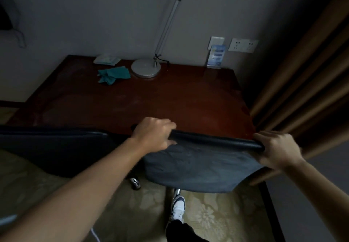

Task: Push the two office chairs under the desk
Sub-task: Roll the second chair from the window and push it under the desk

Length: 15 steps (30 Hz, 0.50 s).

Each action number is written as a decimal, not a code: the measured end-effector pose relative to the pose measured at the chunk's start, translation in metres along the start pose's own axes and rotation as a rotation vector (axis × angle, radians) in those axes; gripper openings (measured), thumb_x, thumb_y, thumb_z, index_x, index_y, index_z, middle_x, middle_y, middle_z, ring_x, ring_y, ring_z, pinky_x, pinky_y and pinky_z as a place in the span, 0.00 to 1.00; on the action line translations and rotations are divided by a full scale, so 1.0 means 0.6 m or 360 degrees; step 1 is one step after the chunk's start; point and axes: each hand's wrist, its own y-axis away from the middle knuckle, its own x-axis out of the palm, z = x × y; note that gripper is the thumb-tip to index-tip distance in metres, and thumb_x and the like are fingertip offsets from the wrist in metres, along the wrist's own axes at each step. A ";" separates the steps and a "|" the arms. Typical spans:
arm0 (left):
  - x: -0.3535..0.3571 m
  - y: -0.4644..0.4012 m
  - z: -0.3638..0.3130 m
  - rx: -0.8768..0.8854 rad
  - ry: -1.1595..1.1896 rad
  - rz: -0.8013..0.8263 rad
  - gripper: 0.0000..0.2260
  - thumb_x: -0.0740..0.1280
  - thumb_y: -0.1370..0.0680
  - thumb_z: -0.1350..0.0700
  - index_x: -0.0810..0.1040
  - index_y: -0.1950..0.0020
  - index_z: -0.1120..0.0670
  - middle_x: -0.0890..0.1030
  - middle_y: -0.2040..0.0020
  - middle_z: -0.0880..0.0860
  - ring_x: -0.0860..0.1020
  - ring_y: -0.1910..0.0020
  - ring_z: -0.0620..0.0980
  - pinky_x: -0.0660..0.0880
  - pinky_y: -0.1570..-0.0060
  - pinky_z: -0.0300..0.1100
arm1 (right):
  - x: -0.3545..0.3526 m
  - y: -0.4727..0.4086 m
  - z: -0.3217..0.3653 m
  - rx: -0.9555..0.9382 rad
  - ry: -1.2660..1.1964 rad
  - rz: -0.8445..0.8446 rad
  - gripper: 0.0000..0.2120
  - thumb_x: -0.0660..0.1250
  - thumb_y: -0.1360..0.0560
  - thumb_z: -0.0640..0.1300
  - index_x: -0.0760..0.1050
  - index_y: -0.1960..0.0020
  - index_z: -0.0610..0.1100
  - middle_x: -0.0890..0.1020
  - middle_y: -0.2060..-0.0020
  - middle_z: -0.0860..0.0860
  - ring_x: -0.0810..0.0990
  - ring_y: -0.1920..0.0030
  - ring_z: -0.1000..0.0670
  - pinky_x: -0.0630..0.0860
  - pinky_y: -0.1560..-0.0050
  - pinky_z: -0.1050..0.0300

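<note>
A dark red wooden desk (pixel 170 98) stands against the grey wall. Two dark blue office chairs have their backs at the desk's front edge. My left hand (pixel 154 135) grips the top left corner of the right chair's backrest (pixel 200 164), fingers curled over its rim. My right hand (pixel 277 150) grips the same backrest's top right corner. The left chair (pixel 52 147) stands beside it, its back level with the desk edge, touched by neither hand. The seats are hidden below the backrests.
On the desk sit a silver lamp base (pixel 145 67), a crumpled teal cloth (pixel 113 74), a pale packet (pixel 106 60) and a blue card stand (pixel 215 56). Brown curtains (pixel 302 71) hang close on the right. A chrome caster (pixel 135 182) and my white shoe (pixel 177 206) are on patterned carpet.
</note>
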 end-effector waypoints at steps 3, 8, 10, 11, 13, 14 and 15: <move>0.018 -0.021 -0.031 -0.0009 -0.0014 -0.0050 0.19 0.80 0.40 0.41 0.80 0.62 0.53 0.79 0.69 0.49 0.79 0.73 0.52 0.69 0.75 0.39 | 0.009 -0.013 -0.054 -0.0026 -0.0024 0.0035 0.21 0.60 0.34 0.62 0.79 0.62 0.45 0.80 0.68 0.48 0.80 0.69 0.44 0.72 0.71 0.57; 0.027 -0.016 -0.035 -0.0002 -0.0036 -0.0117 0.20 0.81 0.42 0.41 0.78 0.64 0.52 0.77 0.71 0.49 0.77 0.75 0.51 0.70 0.77 0.39 | 0.018 0.003 -0.056 -0.0012 -0.0053 0.0036 0.19 0.60 0.35 0.61 0.77 0.63 0.45 0.78 0.69 0.49 0.78 0.70 0.43 0.70 0.71 0.56; 0.026 -0.010 -0.041 -0.0018 -0.0034 -0.0093 0.19 0.80 0.42 0.42 0.79 0.64 0.52 0.77 0.70 0.49 0.78 0.74 0.52 0.70 0.77 0.40 | 0.018 0.005 -0.054 0.0023 -0.0087 0.0047 0.19 0.60 0.34 0.61 0.76 0.63 0.45 0.78 0.69 0.49 0.78 0.68 0.43 0.71 0.70 0.55; 0.025 -0.008 -0.047 -0.0030 -0.0031 -0.0094 0.19 0.80 0.41 0.42 0.78 0.63 0.52 0.77 0.70 0.49 0.78 0.73 0.52 0.70 0.77 0.40 | 0.015 0.006 -0.054 0.0032 -0.0086 0.0049 0.19 0.60 0.34 0.61 0.76 0.63 0.45 0.78 0.68 0.49 0.78 0.68 0.43 0.71 0.70 0.55; 0.021 -0.008 -0.045 -0.0058 -0.0037 -0.0102 0.19 0.80 0.40 0.41 0.78 0.63 0.53 0.77 0.69 0.49 0.78 0.72 0.53 0.70 0.77 0.41 | 0.015 0.003 -0.052 0.0026 -0.0073 0.0066 0.20 0.60 0.33 0.63 0.75 0.63 0.46 0.78 0.68 0.50 0.78 0.67 0.44 0.69 0.69 0.57; 0.020 -0.007 -0.044 -0.0074 -0.0041 -0.0100 0.19 0.80 0.39 0.41 0.78 0.62 0.53 0.77 0.69 0.49 0.78 0.72 0.53 0.70 0.76 0.41 | 0.018 0.004 -0.054 0.0024 -0.0068 0.0073 0.20 0.60 0.33 0.63 0.75 0.63 0.46 0.78 0.68 0.50 0.78 0.68 0.45 0.67 0.69 0.58; 0.020 -0.008 -0.045 -0.0087 -0.0045 -0.0089 0.19 0.80 0.39 0.41 0.78 0.62 0.53 0.77 0.69 0.49 0.78 0.72 0.53 0.69 0.76 0.40 | 0.020 0.004 -0.056 0.0026 -0.0066 0.0075 0.19 0.61 0.33 0.63 0.74 0.63 0.47 0.77 0.68 0.51 0.77 0.68 0.45 0.66 0.70 0.59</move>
